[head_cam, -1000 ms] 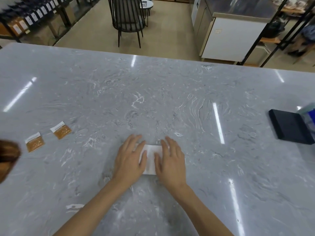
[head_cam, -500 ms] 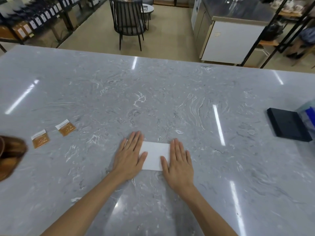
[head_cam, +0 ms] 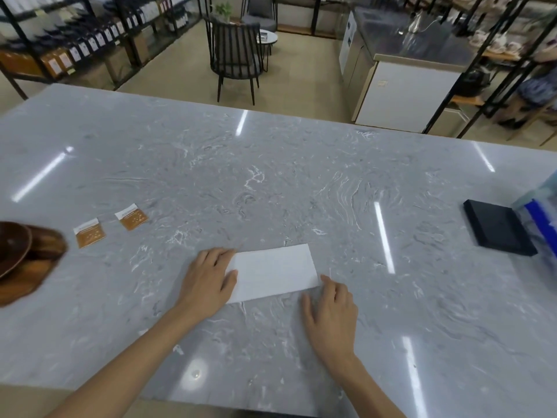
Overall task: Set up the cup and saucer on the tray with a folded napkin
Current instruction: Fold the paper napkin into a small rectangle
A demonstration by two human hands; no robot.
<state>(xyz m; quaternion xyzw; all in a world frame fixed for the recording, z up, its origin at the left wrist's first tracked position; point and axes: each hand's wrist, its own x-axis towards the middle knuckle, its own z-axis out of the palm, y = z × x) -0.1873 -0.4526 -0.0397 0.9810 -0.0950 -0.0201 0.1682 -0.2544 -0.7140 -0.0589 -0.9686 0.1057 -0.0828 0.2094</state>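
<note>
We see the napkin (head_cam: 272,271), a white folded rectangle, lying flat on the grey marble counter (head_cam: 271,182) near its front edge, its long side running left to right and tilted slightly. The left hand (head_cam: 208,279) lies flat on the napkin's left end, fingers straight and together, palm down, covering that short edge. The right hand (head_cam: 331,309) rests palm down on the counter just beside the napkin's near right corner; its fingers are relaxed and slightly bent, and its fingertips (head_cam: 325,280) reach that corner. Neither hand grips anything.

At the left edge of the view we see a dark wooden saucer (head_cam: 12,248) resting on a wooden tray (head_cam: 33,276), both cut off by the frame. 2 orange packets (head_cam: 90,233) (head_cam: 132,217) lie between the tray and the napkin, well apart from both. At the far right a black flat pad (head_cam: 498,229) lies beside a blue and clear container (head_cam: 542,221). We see bare marble beyond the napkin up to the counter's far edge, and bare marble between the napkin and the pad.
</note>
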